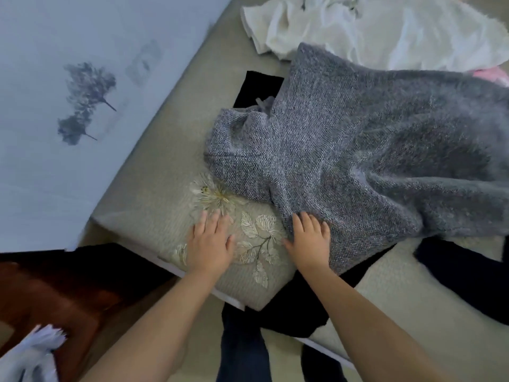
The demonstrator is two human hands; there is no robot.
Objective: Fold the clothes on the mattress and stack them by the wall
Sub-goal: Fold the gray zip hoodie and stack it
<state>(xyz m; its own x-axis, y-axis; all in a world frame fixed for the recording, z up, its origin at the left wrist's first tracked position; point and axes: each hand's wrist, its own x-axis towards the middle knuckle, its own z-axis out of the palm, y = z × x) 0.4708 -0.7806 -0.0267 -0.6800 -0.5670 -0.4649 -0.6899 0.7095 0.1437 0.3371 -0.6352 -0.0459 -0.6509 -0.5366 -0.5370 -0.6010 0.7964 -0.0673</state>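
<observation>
Beige mattress [154,172] with embroidered floral corner, set against pale blue wall [68,78] bearing grey tree prints. Grey knit sweater [358,150] spread unfolded across mattress, overlying black garment [256,89]. White garment [371,28] crumpled at far edge. Left hand [210,244] flat on embroidered corner, fingers straight. Right hand [309,241] resting on sweater's near edge, fingers extended, gripping nothing. Hands apart. Dark wooden floor [55,293] beyond corner.

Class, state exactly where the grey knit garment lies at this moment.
In the head view the grey knit garment lies spread on the mattress, centre to right, below the white cloth and over a black garment; the right hand rests on its near edge.
</observation>
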